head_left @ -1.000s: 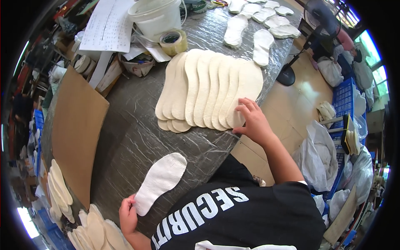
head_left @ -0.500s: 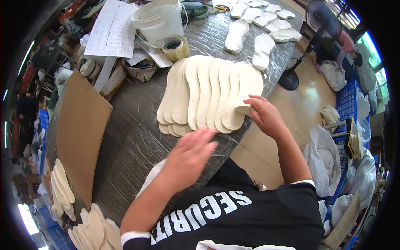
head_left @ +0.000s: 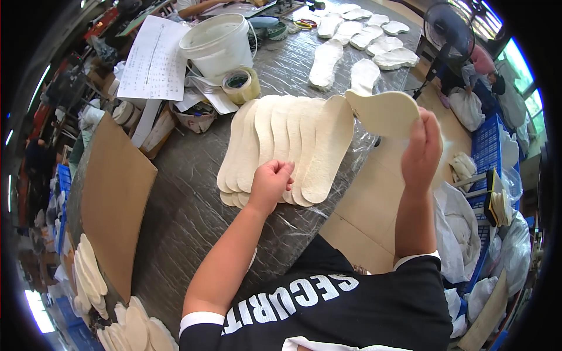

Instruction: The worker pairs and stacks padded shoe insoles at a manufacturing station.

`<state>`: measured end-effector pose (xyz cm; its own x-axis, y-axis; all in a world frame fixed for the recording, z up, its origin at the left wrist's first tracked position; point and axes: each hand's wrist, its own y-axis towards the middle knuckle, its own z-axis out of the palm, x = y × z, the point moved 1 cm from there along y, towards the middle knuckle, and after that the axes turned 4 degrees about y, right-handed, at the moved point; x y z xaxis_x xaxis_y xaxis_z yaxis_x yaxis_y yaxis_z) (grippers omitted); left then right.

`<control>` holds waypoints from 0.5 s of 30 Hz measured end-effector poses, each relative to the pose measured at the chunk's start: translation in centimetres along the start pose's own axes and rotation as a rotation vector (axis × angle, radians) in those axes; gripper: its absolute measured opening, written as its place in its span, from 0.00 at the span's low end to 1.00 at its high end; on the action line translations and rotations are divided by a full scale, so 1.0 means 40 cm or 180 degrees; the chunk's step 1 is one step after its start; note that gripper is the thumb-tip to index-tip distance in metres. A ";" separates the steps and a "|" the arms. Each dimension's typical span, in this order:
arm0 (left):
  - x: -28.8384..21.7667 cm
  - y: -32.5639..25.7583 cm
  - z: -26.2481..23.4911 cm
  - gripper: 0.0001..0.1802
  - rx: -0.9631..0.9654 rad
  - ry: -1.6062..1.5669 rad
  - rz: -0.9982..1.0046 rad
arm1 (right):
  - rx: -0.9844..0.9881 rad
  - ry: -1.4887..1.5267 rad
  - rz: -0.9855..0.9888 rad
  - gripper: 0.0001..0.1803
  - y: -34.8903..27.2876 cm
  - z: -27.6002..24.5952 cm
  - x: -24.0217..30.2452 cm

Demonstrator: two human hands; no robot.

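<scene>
A row of overlapping cream insoles (head_left: 328, 149) is fanned out on the dark, plastic-covered table. Raised off the right end of the row is a single insole (head_left: 386, 114), tilted, its far tip close to the last one lying there. My right hand (head_left: 422, 143) grips its right end, fingers wrapped over the edge. Above the lower middle of the row is my left hand (head_left: 272, 182), fingers curled closed; whether anything is pinched in them is hidden.
White padded pieces (head_left: 328, 61) lie at the table's far right. A white bucket (head_left: 216, 50), a tape roll (head_left: 241, 85) and a written sheet (head_left: 155, 58) stand far left. Brown cardboard (head_left: 114, 199) is at the left; more insoles (head_left: 137, 327) lie low left. A fan (head_left: 448, 29) stands beyond the table.
My right hand has lifted the end insole up and to the right, off the row. My left hand, open and blurred before, has moved onto the row and closed. The view has shifted slightly.
</scene>
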<state>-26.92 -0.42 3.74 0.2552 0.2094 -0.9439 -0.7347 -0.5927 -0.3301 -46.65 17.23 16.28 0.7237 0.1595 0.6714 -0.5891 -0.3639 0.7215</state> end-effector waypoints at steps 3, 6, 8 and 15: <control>-0.025 -0.022 0.011 0.36 0.0719 -0.1671 -0.0237 | 0.0116 -0.0212 -0.1216 0.01 -0.060 0.061 0.041; -0.131 -0.048 0.085 0.46 0.1324 -0.2767 -0.0236 | 0.1124 -0.0526 -0.1757 0.06 -0.141 0.137 0.101; -0.121 -0.040 0.062 0.47 0.1908 -0.2769 -0.0261 | 0.1622 -0.0470 -0.1780 0.07 -0.221 0.192 0.141; -0.126 -0.173 -0.114 0.32 0.1502 -0.1508 0.0524 | 0.1381 0.1082 0.0249 0.16 -0.363 0.169 0.111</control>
<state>-20.27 -0.93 10.78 -0.1065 0.5269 -0.8432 -0.9629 -0.2663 -0.0448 -32.45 17.03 7.62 0.4847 0.3779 0.7888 -0.3823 -0.7196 0.5797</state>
